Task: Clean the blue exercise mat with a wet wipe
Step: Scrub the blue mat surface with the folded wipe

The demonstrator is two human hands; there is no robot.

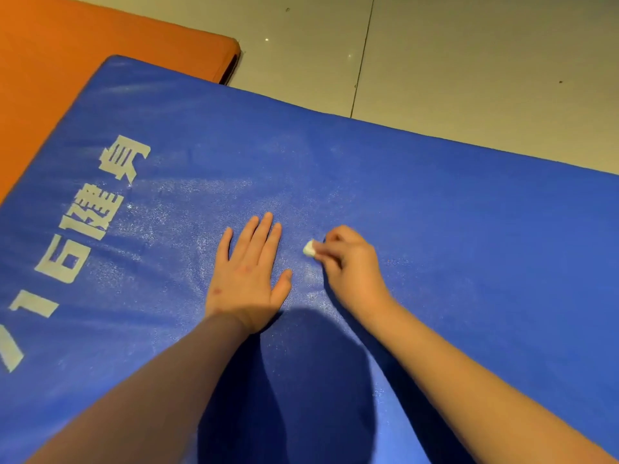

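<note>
Pinching a small wadded wet wipe [310, 248], the right hand [348, 262] has its fingers curled tight round it and presses it onto the blue exercise mat [435, 229]. Only a white nub shows, sticking out at the hand's 10 o'clock. Head view, the only view: the left hand [249, 272] lies flat with fingers straight and together, palm down on the mat, holding nothing, just beside the wipe at its 9 o'clock. It looks like a brace. Key relation: the wipe sits between the two hands, touching the mat near frame centre. The right hand is the working hand, and the left hand blocks a stroke toward 9 o'clock. The mat's long axis seems to run roughly from 10 to 4 o'clock, following its far edge. A pale dusty film shows mostly from 9 to 12 o'clock of the hands, while the blue looks cleaner toward 3 o'clock. Judgement: mid-wipe, plenty of surface left, and the next strokes probably go up toward 11 to 12 o'clock. White lettering [97, 212] runs along the mat's 9 o'clock end. Counts: one wet wipe, one blue mat, one orange mat [67, 61] at 10 o'clock tucked partly under it, two hands. Tiled floor [469, 61] lies from 12 to 2 o'clock.
</note>
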